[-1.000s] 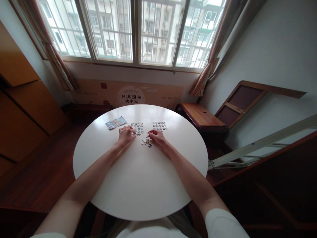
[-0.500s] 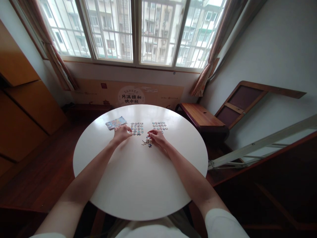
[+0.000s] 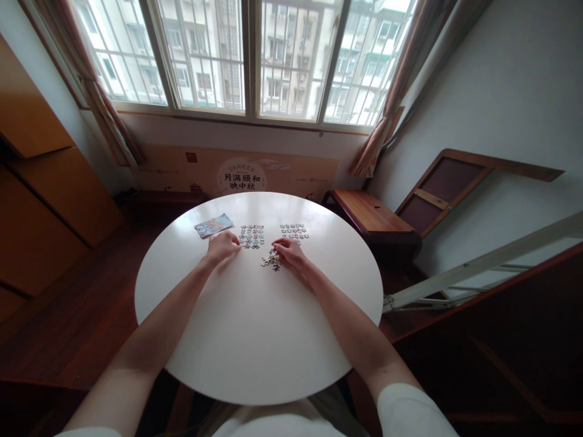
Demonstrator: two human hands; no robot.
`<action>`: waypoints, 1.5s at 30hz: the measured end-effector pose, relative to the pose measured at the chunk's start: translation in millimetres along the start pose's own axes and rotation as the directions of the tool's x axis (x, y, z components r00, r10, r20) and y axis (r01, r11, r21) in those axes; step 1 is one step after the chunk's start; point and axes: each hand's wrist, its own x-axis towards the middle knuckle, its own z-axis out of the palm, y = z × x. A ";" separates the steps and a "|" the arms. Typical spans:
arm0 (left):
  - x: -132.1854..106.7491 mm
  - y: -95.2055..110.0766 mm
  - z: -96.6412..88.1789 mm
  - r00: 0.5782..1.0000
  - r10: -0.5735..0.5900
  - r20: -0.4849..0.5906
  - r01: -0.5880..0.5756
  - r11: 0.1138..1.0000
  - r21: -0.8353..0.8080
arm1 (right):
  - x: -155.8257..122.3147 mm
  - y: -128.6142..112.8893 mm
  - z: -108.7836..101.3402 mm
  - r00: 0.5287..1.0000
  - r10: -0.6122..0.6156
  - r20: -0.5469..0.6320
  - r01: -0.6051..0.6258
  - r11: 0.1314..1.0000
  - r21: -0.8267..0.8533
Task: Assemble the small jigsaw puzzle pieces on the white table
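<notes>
My left hand (image 3: 223, 245) is at the left edge of a block of small jigsaw pieces (image 3: 252, 237) laid out in rows. Its fingers are pressed together, and whatever is between them is too small to make out. Over the far side of a loose pile of jigsaw pieces (image 3: 271, 262), my right hand (image 3: 288, 250) has thumb and fingertips pinched together; what they hold is not clear. A second block of jigsaw pieces in rows (image 3: 295, 231) lies just beyond the right hand. The printed picture sheet (image 3: 214, 225) rests behind my left hand.
Everything lies on a round white table (image 3: 255, 340). A wooden bench (image 3: 373, 211) stands behind it to the right, and a long printed cardboard box (image 3: 182, 167) leans below the window. Orange cabinets (image 3: 50, 200) are at the left.
My left hand has drawn slightly left and its fingers have closed in, showing more of the left block. The right hand has stayed almost still.
</notes>
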 end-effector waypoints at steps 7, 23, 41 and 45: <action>-0.3 1.0 -5.8 0.998 -0.033 0.053 0.033 0.999 0.005 | -0.5 -0.4 -0.9 1.000 0.003 0.001 -0.003 1.000 -0.007; -2.4 1.1 -4.2 0.998 0.062 0.013 -0.061 0.998 -0.016 | 1.6 2.7 -0.7 1.000 0.002 0.008 -0.002 1.000 0.003; -1.4 -0.7 0.7 1.000 0.007 0.017 -0.007 1.000 -0.003 | -0.6 -1.6 0.0 1.000 0.007 0.004 -0.007 1.000 -0.012; -2.6 1.3 0.6 1.000 -0.003 0.029 0.003 1.000 -0.001 | -1.7 -3.7 0.5 1.000 0.014 0.004 -0.014 1.000 -0.011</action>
